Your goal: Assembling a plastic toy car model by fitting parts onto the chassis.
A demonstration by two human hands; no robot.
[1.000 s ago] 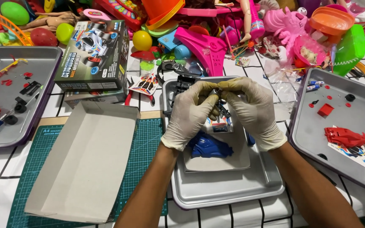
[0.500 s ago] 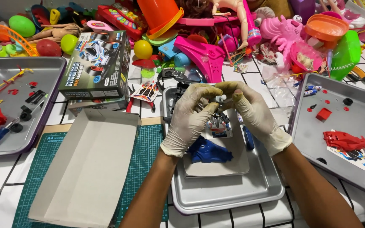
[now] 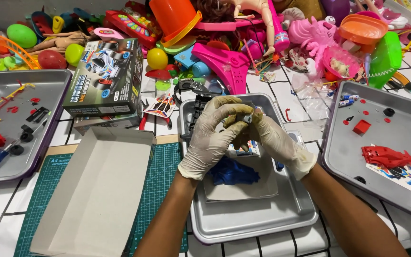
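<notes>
Blue part (image 3: 234, 172) — in centre tray (image 3: 258, 223)

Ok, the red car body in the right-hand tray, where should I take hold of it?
Grip the red car body across its narrow width near the middle, coming straight down from above. It lies flat and lengthwise in the right tray, with bare tray floor on both long sides for fingers.
</notes>
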